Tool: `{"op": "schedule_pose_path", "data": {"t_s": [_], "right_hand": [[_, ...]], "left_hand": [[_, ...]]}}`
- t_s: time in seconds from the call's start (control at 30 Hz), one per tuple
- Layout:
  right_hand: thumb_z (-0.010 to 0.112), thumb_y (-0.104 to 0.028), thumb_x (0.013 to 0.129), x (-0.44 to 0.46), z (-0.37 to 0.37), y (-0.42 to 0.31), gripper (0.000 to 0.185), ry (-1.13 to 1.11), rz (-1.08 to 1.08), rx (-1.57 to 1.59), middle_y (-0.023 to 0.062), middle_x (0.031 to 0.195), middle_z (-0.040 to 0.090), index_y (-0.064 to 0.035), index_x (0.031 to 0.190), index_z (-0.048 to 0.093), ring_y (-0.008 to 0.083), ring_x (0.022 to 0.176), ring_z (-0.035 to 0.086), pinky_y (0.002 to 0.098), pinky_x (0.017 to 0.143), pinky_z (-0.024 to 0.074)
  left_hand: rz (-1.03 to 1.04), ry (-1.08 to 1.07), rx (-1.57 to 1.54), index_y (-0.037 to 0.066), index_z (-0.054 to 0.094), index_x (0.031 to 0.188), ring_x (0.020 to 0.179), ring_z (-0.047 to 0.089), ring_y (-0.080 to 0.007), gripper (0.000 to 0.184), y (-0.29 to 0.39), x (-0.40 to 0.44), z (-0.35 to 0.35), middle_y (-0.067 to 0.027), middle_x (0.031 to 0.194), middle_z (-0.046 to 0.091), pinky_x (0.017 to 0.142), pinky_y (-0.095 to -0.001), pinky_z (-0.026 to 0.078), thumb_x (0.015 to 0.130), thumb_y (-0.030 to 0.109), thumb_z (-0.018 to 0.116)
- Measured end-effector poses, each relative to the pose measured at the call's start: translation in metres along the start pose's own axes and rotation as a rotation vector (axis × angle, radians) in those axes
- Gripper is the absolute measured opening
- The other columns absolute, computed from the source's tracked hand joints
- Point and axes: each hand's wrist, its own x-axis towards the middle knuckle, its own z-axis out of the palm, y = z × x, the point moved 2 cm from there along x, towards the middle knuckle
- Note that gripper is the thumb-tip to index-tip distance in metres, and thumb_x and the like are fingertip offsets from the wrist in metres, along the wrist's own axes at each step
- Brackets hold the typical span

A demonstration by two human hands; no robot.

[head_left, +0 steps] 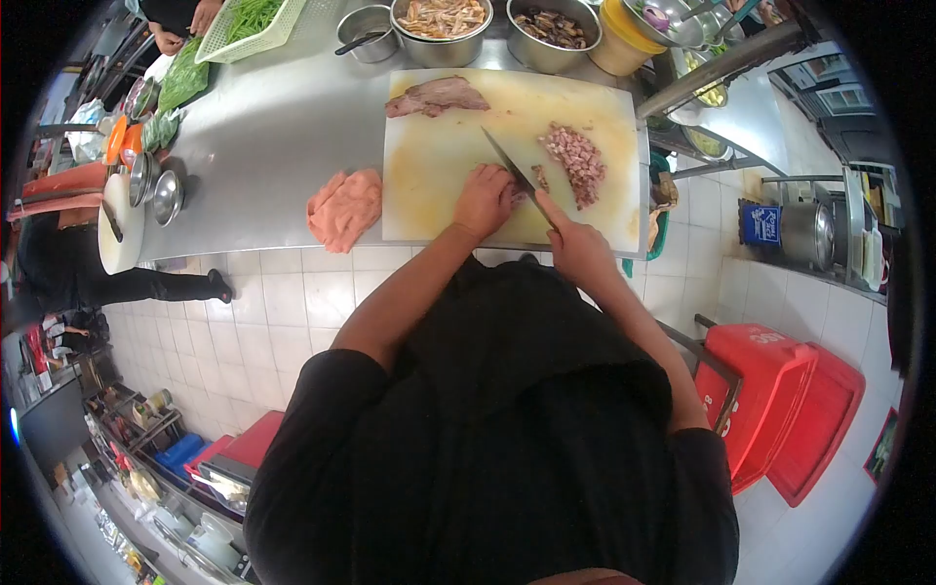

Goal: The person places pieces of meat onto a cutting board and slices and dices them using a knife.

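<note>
A knife (509, 162) is gripped by its handle in my right hand (582, 248), its blade slanting up and left across the white cutting board (439, 166). My left hand (485, 197) is closed, knuckles beside the blade, over a piece of meat (519, 198) that mostly hides under the fingers. A few small cut bits (540, 176) lie just right of the blade. Farther right is a pile of diced meat (575, 161). At the board's upper left rests a larger slab of meat (438, 96).
A crumpled pink cloth (344, 210) lies left of the board. Behind stand a bowl of shredded food (441, 51), a pot of dark pieces (553, 56) and a yellow container (621, 49). Another person's hand (168, 41) shows at top left. A red bin (756, 390) stands at right.
</note>
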Motion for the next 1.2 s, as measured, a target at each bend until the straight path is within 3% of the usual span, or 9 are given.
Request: {"op": "schedule_pose_path", "data": {"t_s": [0.17, 0.33, 0.43, 0.63, 0.97, 1.2], "right_hand": [[0.059, -0.018, 0.102, 0.021, 0.033, 0.015, 0.072, 0.098, -0.043, 0.05, 0.0289, 0.083, 0.071, -0.036, 0.167, 0.033, 0.0508, 0.079, 0.069, 0.0614, 0.076, 0.0538], [0.059, -0.018, 0.102, 0.024, 0.023, 0.024, 0.071, 0.126, -0.043, 0.137, 0.0287, 0.089, 0.072, -0.0368, 0.165, 0.035, 0.0506, 0.082, 0.07, 0.0614, 0.076, 0.0547], [0.062, -0.018, 0.101, 0.021, 0.02, 0.049, 0.069, 0.29, -0.019, 0.188, 0.0296, 0.091, 0.072, -0.0348, 0.164, 0.039, 0.0502, 0.084, 0.07, 0.06, 0.077, 0.0553], [0.063, -0.017, 0.101, 0.0, -0.012, 0.05, 0.069, 0.41, -0.07, 0.256, 0.0286, 0.092, 0.073, -0.032, 0.164, 0.04, 0.05, 0.085, 0.071, 0.0583, 0.078, 0.0561], [0.061, -0.019, 0.103, -0.031, 0.004, 0.008, 0.071, 0.048, -0.01, 0.016, 0.0268, 0.086, 0.072, -0.0353, 0.167, 0.034, 0.0461, 0.082, 0.072, 0.0574, 0.078, 0.0573], [0.061, -0.017, 0.102, -0.023, -0.011, -0.004, 0.071, -0.004, -0.012, -0.019, 0.0278, 0.084, 0.071, -0.0337, 0.166, 0.035, 0.0475, 0.081, 0.071, 0.0589, 0.077, 0.0561]], "left_hand": [[-0.001, -0.029, 0.02, 0.003, 0.066, 0.097, 0.1, 0.062, -0.039, 0.011, -0.005, 0.002, 0.005, -0.0147, 0.1, 0.066, 0.092, -0.0485, 0.05, 0.086, 0.004, 0.068], [-0.031, -0.051, -0.005, 0.004, 0.067, 0.099, 0.1, 0.062, -0.0392, 0.01, 0.004, 0.003, -0.005, -0.015, 0.101, 0.066, 0.091, -0.0495, 0.051, 0.09, 0.005, 0.066], [-0.068, -0.019, -0.064, 0.005, 0.068, 0.103, 0.101, 0.061, -0.0403, 0.011, 0.004, -0.004, -0.004, -0.0164, 0.102, 0.066, 0.091, -0.05, 0.051, 0.092, 0.005, 0.066], [-0.063, 0.05, -0.07, 0.004, 0.069, 0.102, 0.099, 0.063, -0.0387, 0.01, 0.004, -0.002, -0.005, -0.0159, 0.1, 0.067, 0.089, -0.0482, 0.053, 0.092, 0.006, 0.068], [-0.031, 0.039, -0.002, 0.005, 0.067, 0.099, 0.097, 0.062, -0.0386, 0.012, 0.009, -0.004, -0.008, -0.0129, 0.099, 0.065, 0.09, -0.0487, 0.052, 0.088, 0.002, 0.069], [-0.043, 0.023, 0.021, 0.005, 0.067, 0.098, 0.098, 0.062, -0.0385, 0.013, 0.006, -0.004, -0.007, -0.0131, 0.101, 0.065, 0.092, -0.0492, 0.052, 0.086, 0.001, 0.068]]}}
